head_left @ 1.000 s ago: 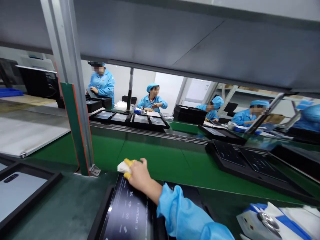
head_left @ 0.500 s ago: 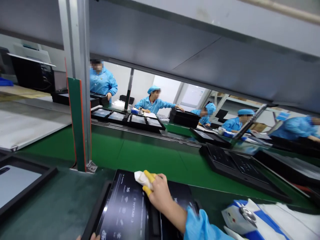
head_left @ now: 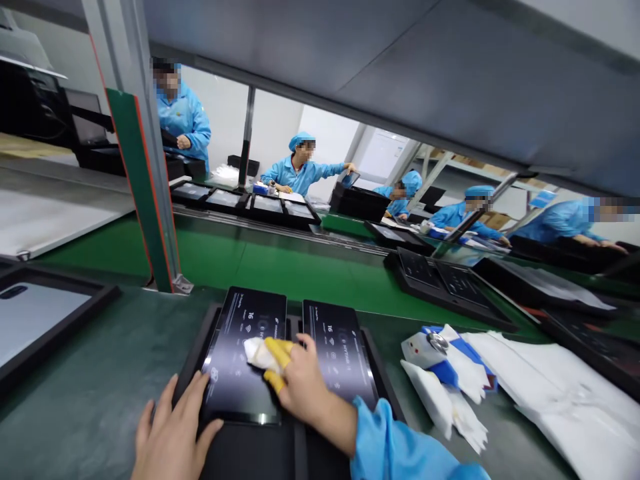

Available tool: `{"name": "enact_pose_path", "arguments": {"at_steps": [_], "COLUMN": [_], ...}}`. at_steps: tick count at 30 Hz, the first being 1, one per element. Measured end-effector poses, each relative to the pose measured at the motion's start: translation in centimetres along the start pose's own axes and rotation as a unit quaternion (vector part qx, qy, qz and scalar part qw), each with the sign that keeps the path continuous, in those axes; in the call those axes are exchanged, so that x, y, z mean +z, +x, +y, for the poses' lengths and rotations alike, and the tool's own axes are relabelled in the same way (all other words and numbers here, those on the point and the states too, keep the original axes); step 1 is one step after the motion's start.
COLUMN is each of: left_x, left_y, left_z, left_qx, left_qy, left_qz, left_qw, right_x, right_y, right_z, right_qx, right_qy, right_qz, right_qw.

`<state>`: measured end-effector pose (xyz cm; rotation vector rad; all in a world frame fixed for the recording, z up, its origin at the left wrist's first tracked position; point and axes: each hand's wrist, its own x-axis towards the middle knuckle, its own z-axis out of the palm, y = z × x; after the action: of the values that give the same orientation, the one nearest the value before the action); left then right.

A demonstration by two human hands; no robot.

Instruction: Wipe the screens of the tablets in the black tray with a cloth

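My right hand (head_left: 300,383) pinches a white cloth (head_left: 257,352) against the left tablet (head_left: 245,353), which lies in the black tray (head_left: 193,353), long axis pointing away from me. My left hand (head_left: 170,437), fingers spread, steadies its near-left corner.

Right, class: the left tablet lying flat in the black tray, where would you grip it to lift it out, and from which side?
Probably by the long left edge of the left tablet, coming from the left: it lies flat, the left hand already rests there, and the right hand covers the other side.
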<state>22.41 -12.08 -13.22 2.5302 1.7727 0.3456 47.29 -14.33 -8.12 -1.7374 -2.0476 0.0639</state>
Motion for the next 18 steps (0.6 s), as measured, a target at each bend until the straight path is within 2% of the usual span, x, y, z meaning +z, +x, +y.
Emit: {"name": "enact_pose_path", "arguments": {"at_steps": [3,5,7,10,12,14,18], "left_x": [-0.9,-1.7,-2.3,-2.6,-2.3,-1.6,0.0], "left_y": [-0.1,0.0,0.1,0.2,0.2,0.3,0.6], "left_z": [0.4,0.9,1.3,1.5,1.2,0.7,0.0], "left_qx": [-0.002,-0.013,-0.017,-0.013,-0.011,-0.003,0.000], "left_qy": [0.004,0.008,0.009,0.004,0.005,0.003,-0.011], "left_qz": [-0.010,-0.030,-0.038,-0.033,-0.031,-0.028,-0.059], "left_qw": [1.000,0.999,0.999,0.999,0.999,1.000,0.998], "right_x": [1.3,1.4,0.2,-2.1,-2.1,-0.7,3.4], "right_y": [-3.2,-4.4,-3.7,-0.9,-0.1,-0.8,-3.0], "right_z": [-2.5,-3.3,-3.0,-1.6,-1.1,-1.3,-2.0], "right_qx": [-0.073,-0.095,-0.060,0.057,0.077,0.033,-0.134], "right_qy": [0.040,0.070,0.069,0.015,-0.006,-0.005,-0.002], "right_qz": [-0.015,-0.022,-0.005,0.041,0.033,0.010,-0.045], "right_qw": [0.996,0.993,0.996,0.997,0.996,0.999,0.990]}}
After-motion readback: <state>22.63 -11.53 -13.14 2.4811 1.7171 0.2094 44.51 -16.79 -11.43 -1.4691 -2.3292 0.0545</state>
